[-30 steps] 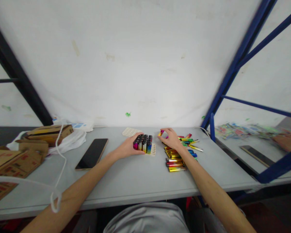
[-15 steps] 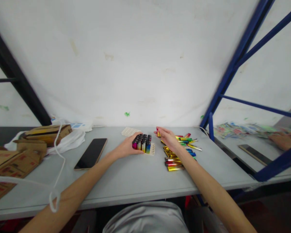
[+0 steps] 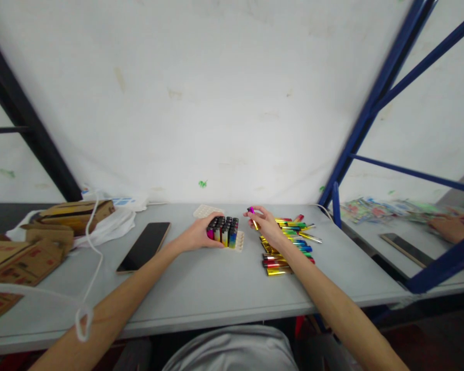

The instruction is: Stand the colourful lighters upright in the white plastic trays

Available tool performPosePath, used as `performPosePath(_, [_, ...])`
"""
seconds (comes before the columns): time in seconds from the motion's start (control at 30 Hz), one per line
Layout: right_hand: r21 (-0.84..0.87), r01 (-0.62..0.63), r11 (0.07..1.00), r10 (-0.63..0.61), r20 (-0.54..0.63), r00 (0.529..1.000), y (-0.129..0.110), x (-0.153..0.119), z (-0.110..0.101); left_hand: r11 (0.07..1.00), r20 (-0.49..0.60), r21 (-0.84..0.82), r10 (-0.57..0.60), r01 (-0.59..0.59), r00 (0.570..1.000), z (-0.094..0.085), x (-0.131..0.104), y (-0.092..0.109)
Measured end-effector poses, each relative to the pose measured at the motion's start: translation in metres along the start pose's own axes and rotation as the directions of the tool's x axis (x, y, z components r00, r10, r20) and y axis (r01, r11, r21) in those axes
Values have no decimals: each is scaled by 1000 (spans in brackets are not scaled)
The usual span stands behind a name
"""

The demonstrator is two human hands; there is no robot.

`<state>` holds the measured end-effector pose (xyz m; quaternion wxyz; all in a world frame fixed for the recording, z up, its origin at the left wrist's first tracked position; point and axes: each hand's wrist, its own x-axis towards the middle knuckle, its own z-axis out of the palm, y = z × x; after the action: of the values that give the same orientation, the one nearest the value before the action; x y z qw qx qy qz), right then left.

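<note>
Several colourful lighters (image 3: 225, 234) with black tops stand upright in close rows on a cream tray (image 3: 239, 241); only the tray's right end shows, its holes bare. My left hand (image 3: 200, 233) is closed round the left side of these rows. Between the fingertips of my right hand (image 3: 265, 225) is a single lighter (image 3: 253, 217), purple at the top and gold lower down, tilted, in the air to the right of the tray. Beneath and beside my right wrist lies a loose pile of shiny lighters (image 3: 280, 260) in gold, red, green and blue.
A phone (image 3: 145, 246) lies left of my left hand. A second cream tray (image 3: 209, 210) is near the wall. Cardboard boxes (image 3: 15, 255) and a white cable (image 3: 96, 247) occupy the left. Right, past a blue frame (image 3: 355, 134), are another phone (image 3: 406, 248) and another person's hand (image 3: 450, 226).
The lighter in my right hand has turned, its purple end now showing on top. My left hand and the rows of lighters have shifted slightly left.
</note>
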<state>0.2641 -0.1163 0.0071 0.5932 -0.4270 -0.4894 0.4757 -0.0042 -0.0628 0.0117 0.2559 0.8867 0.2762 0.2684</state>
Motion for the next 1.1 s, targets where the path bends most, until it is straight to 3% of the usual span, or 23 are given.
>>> performPosePath(0.17, [-56,-37,998,42,88,995,1,-3,5,996,-11,72,55,-54,998,-10,-1,4])
performPosePath(0.3, [-222,70,973,-42,131,990,4,-4,7,991,-42,106,91,-86,995,-16,0,12])
performPosePath(0.43, [-358,169,918,-153,72,986,8,-1,6,983,-103,143,132,-116,986,-7,1,17])
performPosePath(0.67, [-618,189,763,-264,-32,964,4,-2,5,981,-99,144,147,-132,984,7,2,10])
performPosePath(1.1, [-616,228,754,-281,11,960,3,-1,2,981,-97,160,123,-107,988,6,2,10])
